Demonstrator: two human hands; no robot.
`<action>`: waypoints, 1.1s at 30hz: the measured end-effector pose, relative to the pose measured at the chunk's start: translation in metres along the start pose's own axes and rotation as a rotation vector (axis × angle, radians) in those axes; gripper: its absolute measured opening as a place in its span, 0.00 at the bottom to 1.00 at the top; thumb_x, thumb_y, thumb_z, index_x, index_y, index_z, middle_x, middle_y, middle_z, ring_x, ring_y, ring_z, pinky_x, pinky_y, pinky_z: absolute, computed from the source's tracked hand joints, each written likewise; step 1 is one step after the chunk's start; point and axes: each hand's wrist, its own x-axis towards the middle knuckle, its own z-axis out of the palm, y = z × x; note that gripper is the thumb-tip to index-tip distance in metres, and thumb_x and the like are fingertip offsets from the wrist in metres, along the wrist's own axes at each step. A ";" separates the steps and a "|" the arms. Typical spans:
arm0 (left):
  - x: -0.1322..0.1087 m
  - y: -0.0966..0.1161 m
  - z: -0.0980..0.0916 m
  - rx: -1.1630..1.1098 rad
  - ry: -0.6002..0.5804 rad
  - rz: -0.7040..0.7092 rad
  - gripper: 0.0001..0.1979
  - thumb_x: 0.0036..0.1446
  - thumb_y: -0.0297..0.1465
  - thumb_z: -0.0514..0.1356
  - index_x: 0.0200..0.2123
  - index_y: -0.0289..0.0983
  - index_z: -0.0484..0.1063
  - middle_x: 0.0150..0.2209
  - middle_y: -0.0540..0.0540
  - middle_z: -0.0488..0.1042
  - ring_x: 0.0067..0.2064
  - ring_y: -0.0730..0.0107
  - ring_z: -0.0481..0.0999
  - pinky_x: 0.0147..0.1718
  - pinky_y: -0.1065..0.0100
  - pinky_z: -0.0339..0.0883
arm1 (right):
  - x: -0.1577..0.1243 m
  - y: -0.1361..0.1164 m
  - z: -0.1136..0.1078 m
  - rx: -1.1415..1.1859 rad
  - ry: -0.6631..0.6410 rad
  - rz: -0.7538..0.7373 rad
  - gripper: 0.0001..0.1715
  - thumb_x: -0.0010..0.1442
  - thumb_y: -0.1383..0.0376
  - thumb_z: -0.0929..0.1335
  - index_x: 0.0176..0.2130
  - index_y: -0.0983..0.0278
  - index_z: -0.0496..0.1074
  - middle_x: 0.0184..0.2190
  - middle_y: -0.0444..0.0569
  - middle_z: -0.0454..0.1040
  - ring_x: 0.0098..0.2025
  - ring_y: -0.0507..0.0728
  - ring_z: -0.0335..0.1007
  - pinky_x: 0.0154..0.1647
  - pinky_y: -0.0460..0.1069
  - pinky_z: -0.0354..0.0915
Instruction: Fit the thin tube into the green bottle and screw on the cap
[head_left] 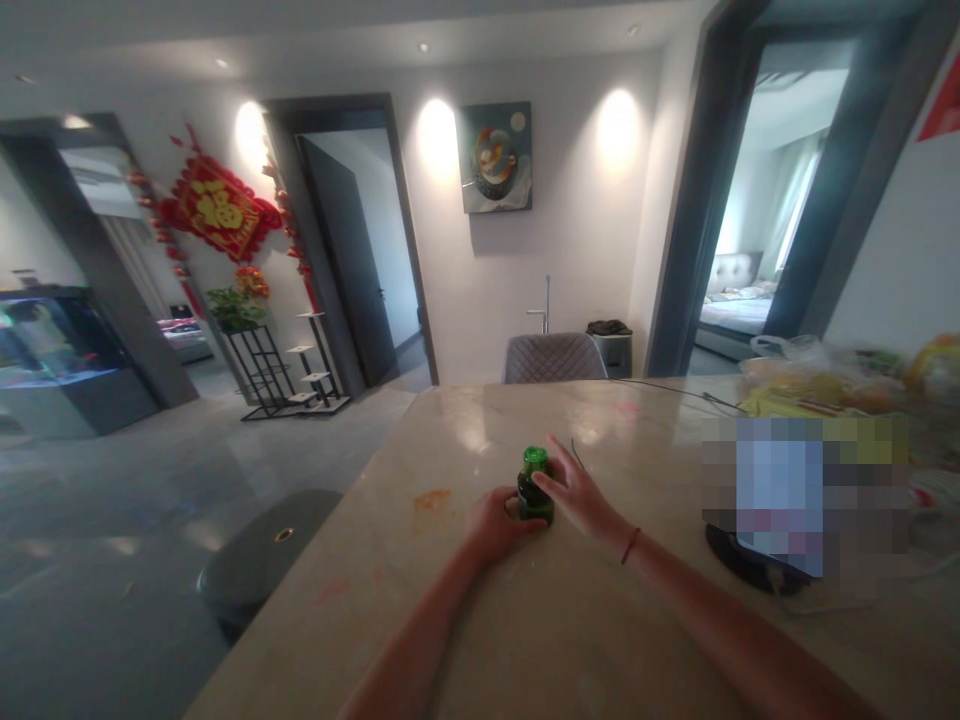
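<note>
A small green glass bottle [535, 488] stands upright on the beige marble table [465, 620], a little past its middle. My left hand [495, 522] is wrapped round the bottle's lower part from the left. My right hand [576, 487] rests against the bottle's right side, its fingers stretched out and apart, the thumb touching the glass. A thin red band circles my right wrist.
An orange stain [431, 499] marks the table left of the bottle. Plastic bags and packets [832, 385] pile up at the far right, beside a blurred patch on a black round base [742, 562]. A grey chair [553, 357] stands at the far end, a round stool [259, 555] at the left.
</note>
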 end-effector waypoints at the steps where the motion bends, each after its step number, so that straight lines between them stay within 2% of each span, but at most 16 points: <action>1: 0.000 0.000 0.000 -0.005 -0.005 -0.002 0.30 0.34 0.50 0.63 0.40 0.40 0.73 0.31 0.48 0.75 0.32 0.66 0.71 0.30 0.69 0.60 | -0.002 -0.001 -0.004 0.045 -0.013 0.030 0.41 0.53 0.52 0.64 0.61 0.61 0.48 0.44 0.49 0.72 0.47 0.57 0.68 0.51 0.54 0.62; 3: 0.001 0.000 0.000 -0.017 -0.017 -0.008 0.30 0.33 0.50 0.63 0.40 0.39 0.73 0.30 0.47 0.74 0.32 0.66 0.71 0.30 0.69 0.59 | -0.007 0.000 -0.014 0.087 0.020 0.074 0.39 0.56 0.50 0.61 0.61 0.62 0.47 0.39 0.50 0.74 0.46 0.57 0.69 0.51 0.55 0.60; 6: 0.002 0.000 0.000 -0.030 -0.023 -0.015 0.31 0.33 0.50 0.63 0.41 0.39 0.72 0.29 0.48 0.73 0.32 0.66 0.71 0.29 0.70 0.58 | -0.010 0.006 -0.028 0.072 0.171 0.114 0.35 0.57 0.48 0.59 0.56 0.67 0.58 0.22 0.46 0.73 0.35 0.58 0.72 0.47 0.56 0.62; 8: 0.003 0.000 0.001 -0.033 -0.020 -0.013 0.31 0.33 0.50 0.63 0.41 0.39 0.72 0.29 0.49 0.73 0.32 0.66 0.70 0.29 0.70 0.58 | -0.009 0.012 -0.033 0.063 0.241 0.127 0.34 0.56 0.47 0.58 0.51 0.69 0.62 0.18 0.44 0.70 0.30 0.58 0.71 0.43 0.55 0.63; 9: 0.003 0.000 0.001 -0.032 -0.019 -0.011 0.30 0.33 0.50 0.63 0.40 0.40 0.72 0.29 0.49 0.73 0.32 0.66 0.70 0.29 0.70 0.58 | -0.008 0.015 -0.033 0.071 0.253 0.129 0.33 0.56 0.47 0.59 0.51 0.68 0.62 0.20 0.46 0.71 0.31 0.57 0.71 0.42 0.55 0.64; 11: 0.003 0.000 0.001 -0.026 -0.018 -0.014 0.31 0.33 0.50 0.63 0.40 0.39 0.72 0.29 0.49 0.73 0.33 0.66 0.70 0.29 0.70 0.58 | -0.006 0.018 -0.031 0.093 0.235 0.129 0.34 0.55 0.48 0.60 0.53 0.67 0.59 0.31 0.50 0.75 0.38 0.58 0.71 0.46 0.54 0.62; 13: 0.003 0.000 0.002 -0.020 -0.014 -0.016 0.31 0.33 0.50 0.63 0.40 0.38 0.72 0.30 0.48 0.73 0.33 0.66 0.70 0.29 0.70 0.58 | -0.006 0.018 -0.026 0.119 0.185 0.129 0.35 0.55 0.48 0.61 0.56 0.64 0.55 0.42 0.53 0.73 0.47 0.57 0.67 0.51 0.55 0.58; 16: 0.003 -0.001 0.003 -0.020 -0.001 -0.010 0.30 0.33 0.50 0.63 0.39 0.38 0.72 0.30 0.48 0.73 0.34 0.66 0.71 0.29 0.70 0.58 | -0.009 0.013 -0.020 0.141 0.081 0.152 0.37 0.56 0.49 0.60 0.59 0.63 0.49 0.49 0.53 0.69 0.55 0.57 0.60 0.57 0.55 0.52; 20: 0.003 -0.001 0.003 -0.012 0.002 -0.018 0.30 0.33 0.50 0.63 0.40 0.38 0.72 0.31 0.47 0.73 0.34 0.66 0.71 0.30 0.70 0.58 | -0.012 0.006 -0.018 0.126 0.035 0.180 0.37 0.56 0.49 0.60 0.60 0.61 0.49 0.51 0.52 0.67 0.58 0.58 0.55 0.59 0.58 0.48; 24: 0.003 0.000 0.001 0.005 -0.017 -0.030 0.31 0.33 0.50 0.63 0.40 0.38 0.72 0.31 0.48 0.73 0.34 0.66 0.71 0.30 0.70 0.58 | -0.011 0.007 -0.020 0.129 0.055 0.167 0.36 0.56 0.49 0.61 0.59 0.62 0.52 0.51 0.53 0.67 0.58 0.59 0.56 0.60 0.59 0.47; 28: 0.003 0.000 0.002 -0.002 0.001 -0.014 0.30 0.33 0.50 0.63 0.39 0.38 0.72 0.30 0.48 0.73 0.33 0.66 0.71 0.30 0.70 0.58 | -0.010 0.008 -0.020 0.142 0.032 0.185 0.37 0.57 0.49 0.60 0.60 0.63 0.50 0.51 0.53 0.68 0.58 0.57 0.56 0.61 0.57 0.45; 33: 0.002 0.001 0.002 -0.011 -0.002 -0.026 0.29 0.34 0.50 0.63 0.39 0.38 0.72 0.29 0.49 0.73 0.31 0.68 0.70 0.30 0.70 0.58 | -0.009 0.010 -0.020 0.162 0.025 0.162 0.35 0.57 0.50 0.60 0.59 0.63 0.52 0.49 0.53 0.69 0.56 0.58 0.59 0.60 0.58 0.48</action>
